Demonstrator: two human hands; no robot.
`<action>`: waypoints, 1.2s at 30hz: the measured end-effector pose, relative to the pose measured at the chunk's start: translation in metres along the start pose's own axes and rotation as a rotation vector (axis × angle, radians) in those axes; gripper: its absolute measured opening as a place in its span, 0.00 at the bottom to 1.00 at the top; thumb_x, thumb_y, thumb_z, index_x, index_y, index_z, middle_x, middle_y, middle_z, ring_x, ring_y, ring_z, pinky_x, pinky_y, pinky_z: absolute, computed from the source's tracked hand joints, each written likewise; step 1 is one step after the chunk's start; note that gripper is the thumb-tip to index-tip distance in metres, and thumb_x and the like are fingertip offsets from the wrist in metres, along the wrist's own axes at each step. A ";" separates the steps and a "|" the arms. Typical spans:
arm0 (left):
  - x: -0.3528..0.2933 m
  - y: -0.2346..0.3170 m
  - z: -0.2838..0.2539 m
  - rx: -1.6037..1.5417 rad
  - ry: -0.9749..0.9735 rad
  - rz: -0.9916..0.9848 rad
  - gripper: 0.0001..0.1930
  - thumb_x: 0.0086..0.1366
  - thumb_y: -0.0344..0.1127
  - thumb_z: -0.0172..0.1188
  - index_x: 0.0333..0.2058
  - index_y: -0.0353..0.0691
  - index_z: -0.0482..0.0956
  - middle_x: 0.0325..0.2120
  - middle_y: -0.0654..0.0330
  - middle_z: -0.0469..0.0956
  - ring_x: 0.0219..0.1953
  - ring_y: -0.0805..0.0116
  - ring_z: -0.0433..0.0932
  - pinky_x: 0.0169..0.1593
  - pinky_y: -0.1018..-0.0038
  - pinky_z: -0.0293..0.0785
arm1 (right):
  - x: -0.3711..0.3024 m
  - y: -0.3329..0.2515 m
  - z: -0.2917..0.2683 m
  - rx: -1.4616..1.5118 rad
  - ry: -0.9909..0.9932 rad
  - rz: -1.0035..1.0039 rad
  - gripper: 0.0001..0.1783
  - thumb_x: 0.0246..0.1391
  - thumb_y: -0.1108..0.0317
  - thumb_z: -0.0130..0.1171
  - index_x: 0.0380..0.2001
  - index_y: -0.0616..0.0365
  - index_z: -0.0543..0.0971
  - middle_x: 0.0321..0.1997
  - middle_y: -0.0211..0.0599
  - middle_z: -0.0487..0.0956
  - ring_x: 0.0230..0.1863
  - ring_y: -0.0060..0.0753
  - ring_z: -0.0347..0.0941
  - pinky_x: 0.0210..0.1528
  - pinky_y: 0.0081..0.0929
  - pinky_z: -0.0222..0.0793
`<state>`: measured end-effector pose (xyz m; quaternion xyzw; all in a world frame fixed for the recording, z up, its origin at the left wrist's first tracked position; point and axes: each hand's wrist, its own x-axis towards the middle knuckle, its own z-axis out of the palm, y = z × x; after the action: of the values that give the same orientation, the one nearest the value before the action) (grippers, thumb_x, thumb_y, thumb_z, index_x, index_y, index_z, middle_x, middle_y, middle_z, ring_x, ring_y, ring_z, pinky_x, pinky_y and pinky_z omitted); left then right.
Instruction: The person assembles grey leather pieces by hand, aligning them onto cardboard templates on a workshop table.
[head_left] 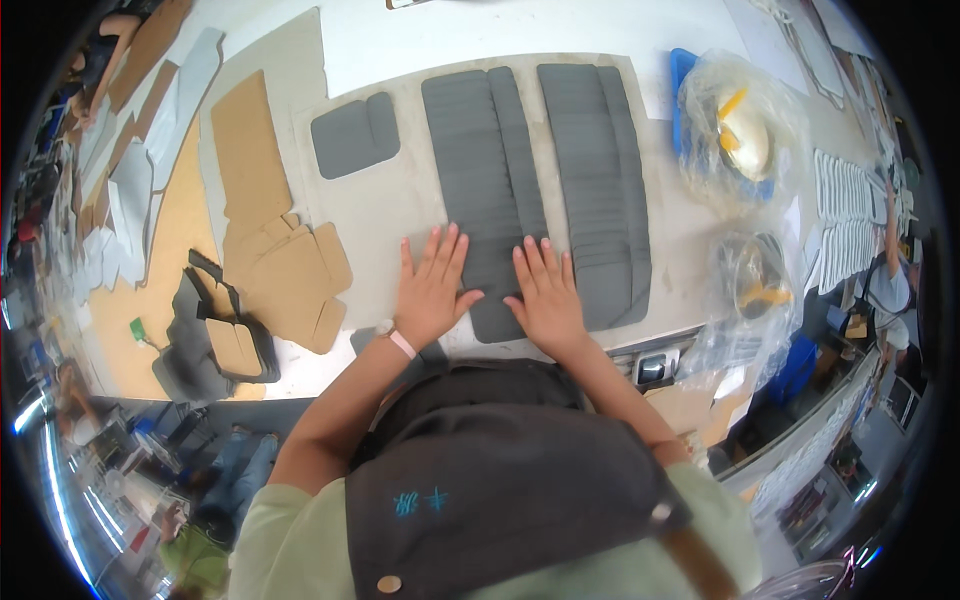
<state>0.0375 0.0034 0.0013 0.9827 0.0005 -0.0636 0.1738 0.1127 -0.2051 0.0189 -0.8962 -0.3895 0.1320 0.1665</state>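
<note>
Two long rows of overlapping dark grey panels lie on a beige board (375, 215). My left hand (428, 290) lies flat with fingers spread at the left edge of the nearer-left row (485, 195). Also flat, with its fingers stretched out, my right hand (548, 305) rests on that row's right edge, close to the right row (597, 190). Neither hand holds anything. Beyond my left hand sits a separate dark grey panel piece (350, 138) with rounded corners. Part of another dark piece (432, 355) shows by my left wrist, partly hidden by my forearm.
Tan card pieces (285, 265) lie to the left, beside a pile of dark pieces (190, 350). On the right stand two plastic-wrapped containers, one with a white lump (745, 145), one with a yellow-handled tool (765, 297). White strips (840, 220) line the far right.
</note>
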 end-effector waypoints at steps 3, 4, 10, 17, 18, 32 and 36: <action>-0.002 0.003 0.009 0.038 0.032 0.048 0.44 0.58 0.57 0.57 0.66 0.37 0.54 0.68 0.51 0.51 0.70 0.53 0.48 0.67 0.40 0.34 | -0.001 -0.001 0.007 -0.018 -0.002 -0.011 0.43 0.52 0.50 0.59 0.66 0.59 0.58 0.72 0.45 0.53 0.73 0.48 0.45 0.71 0.54 0.38; -0.002 0.003 0.011 0.048 0.032 0.058 0.44 0.58 0.57 0.57 0.65 0.37 0.55 0.68 0.52 0.51 0.70 0.54 0.48 0.67 0.40 0.35 | -0.001 0.000 0.009 -0.021 0.003 -0.014 0.43 0.52 0.50 0.59 0.66 0.59 0.58 0.72 0.45 0.53 0.73 0.48 0.45 0.71 0.54 0.38; -0.003 0.002 0.016 0.092 0.043 0.058 0.42 0.58 0.59 0.56 0.65 0.38 0.58 0.68 0.54 0.53 0.70 0.57 0.50 0.67 0.40 0.38 | -0.004 0.003 0.022 -0.041 -0.017 -0.030 0.45 0.51 0.46 0.59 0.66 0.58 0.58 0.72 0.45 0.52 0.74 0.47 0.44 0.71 0.53 0.36; -0.009 0.006 0.005 0.106 0.053 0.047 0.42 0.59 0.59 0.56 0.64 0.39 0.58 0.68 0.50 0.51 0.69 0.52 0.49 0.66 0.40 0.40 | -0.008 0.002 0.028 -0.049 0.007 -0.034 0.46 0.51 0.46 0.59 0.66 0.58 0.57 0.72 0.47 0.51 0.74 0.50 0.43 0.71 0.56 0.35; -0.014 0.005 0.000 0.116 0.068 0.036 0.42 0.59 0.59 0.56 0.64 0.39 0.58 0.68 0.50 0.51 0.69 0.52 0.49 0.66 0.40 0.40 | -0.009 0.001 0.025 -0.060 0.017 -0.022 0.46 0.51 0.46 0.59 0.67 0.58 0.57 0.72 0.48 0.51 0.73 0.51 0.43 0.71 0.56 0.35; -0.201 -0.012 0.002 -0.121 0.255 -0.187 0.30 0.59 0.40 0.62 0.59 0.40 0.67 0.65 0.43 0.53 0.67 0.39 0.49 0.67 0.48 0.49 | -0.052 -0.058 0.016 -0.106 0.087 -0.073 0.41 0.55 0.52 0.58 0.66 0.59 0.56 0.71 0.54 0.51 0.72 0.59 0.44 0.70 0.54 0.40; -0.208 -0.019 0.017 -0.120 0.268 -0.203 0.28 0.58 0.41 0.62 0.58 0.43 0.70 0.65 0.43 0.53 0.67 0.41 0.50 0.67 0.50 0.50 | -0.044 -0.045 0.026 -0.135 0.103 -0.122 0.40 0.57 0.51 0.55 0.65 0.63 0.57 0.71 0.54 0.53 0.72 0.55 0.45 0.71 0.52 0.42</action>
<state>-0.1718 0.0195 0.0055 0.9652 0.1267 0.0510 0.2232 0.0449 -0.2043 0.0181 -0.8856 -0.4423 0.0489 0.1331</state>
